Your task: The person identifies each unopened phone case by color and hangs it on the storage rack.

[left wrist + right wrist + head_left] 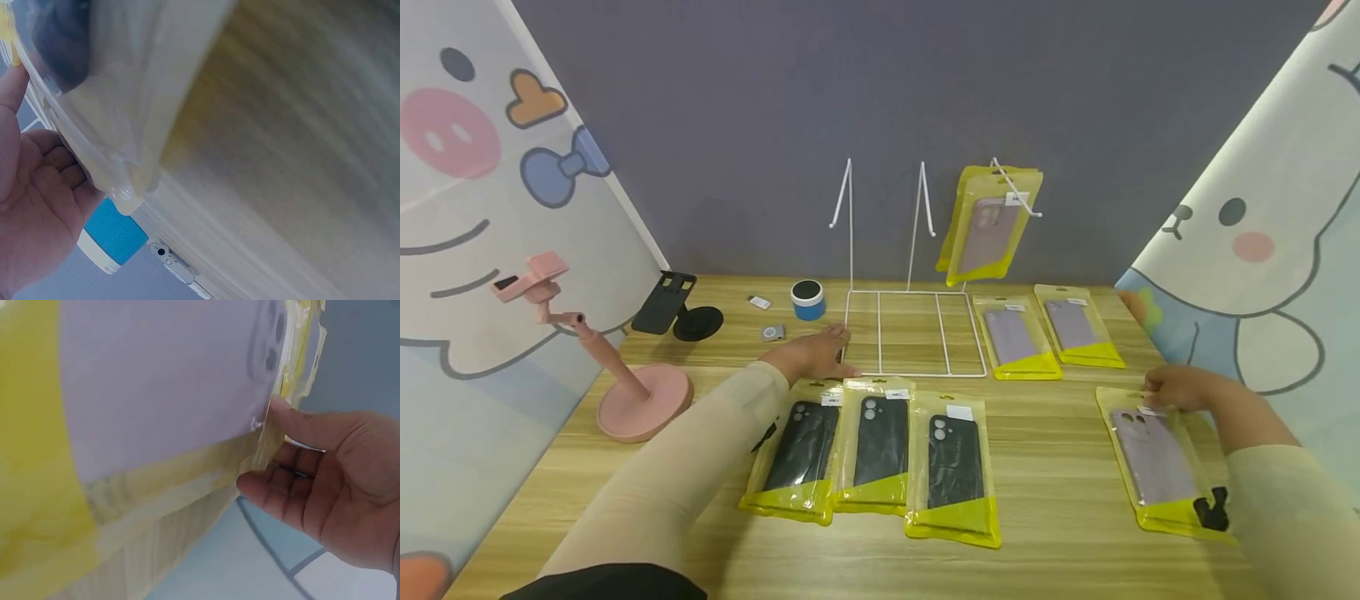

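My right hand (1183,389) pinches the upper right corner of a packaged purple phone case (1156,454) at the right; in the right wrist view the thumb is on the pouch's front and the fingers (269,494) behind its edge. My left hand (816,354) is by the wire rack's lower left corner, just beyond the top of a packaged black phone case (802,446). Its fingers look relaxed; whether they touch the pouch, I cannot tell. Beside that pouch lie two more packaged black cases, a middle one (882,442) and a right one (955,462).
A white wire rack (917,374) has three prongs; purple-case pouches (988,229) hang on the right one. Two purple-case pouches, one nearer (1011,337) and one farther right (1072,323), lie beside it. At left are a pink stand (643,400), black phone stand (697,323) and blue jar (808,304).
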### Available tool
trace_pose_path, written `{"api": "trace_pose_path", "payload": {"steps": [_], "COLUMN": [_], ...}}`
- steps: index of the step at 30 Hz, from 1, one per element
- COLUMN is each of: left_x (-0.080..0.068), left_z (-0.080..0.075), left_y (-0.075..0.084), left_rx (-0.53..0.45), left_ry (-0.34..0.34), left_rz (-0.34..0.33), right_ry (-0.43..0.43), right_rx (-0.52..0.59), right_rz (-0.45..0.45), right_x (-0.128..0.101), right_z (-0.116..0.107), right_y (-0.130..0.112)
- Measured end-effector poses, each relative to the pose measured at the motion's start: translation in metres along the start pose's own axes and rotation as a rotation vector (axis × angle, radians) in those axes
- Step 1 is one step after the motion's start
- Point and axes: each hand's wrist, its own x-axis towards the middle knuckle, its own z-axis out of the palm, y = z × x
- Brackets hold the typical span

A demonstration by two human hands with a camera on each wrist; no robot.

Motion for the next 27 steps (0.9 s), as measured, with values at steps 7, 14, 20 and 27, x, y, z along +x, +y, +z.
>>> {"api": "trace_pose_path", "payload": {"steps": [7,14,20,27], "left_x": [0.0,0.0,0.002,0.0], "left_z": [0.0,0.001,0.002,0.0], "left_y": [0.001,0.0,-0.001,0.0], "left_rx": [0.012,0.011,0.019,0.025], "left_ry": [-0.005,-0.002,0.006,-0.004], "left_rz": [-0.002,0.0,0.002,-0.008], "right_ry": [0.128,0.272,0.301,0.378], "right_rx": [-0.046,-0.171,-0.2,-0.233], "right_rz": [-0.195,-0.18,-0.188,-0.199], "right_x": [-0.001,-0.011,-0.027,-0.042], "right_z": [-0.005,-0.034,-0.056,-0.078], "right_y": [-0.028,-0.085,-0.13,-0.172]}}
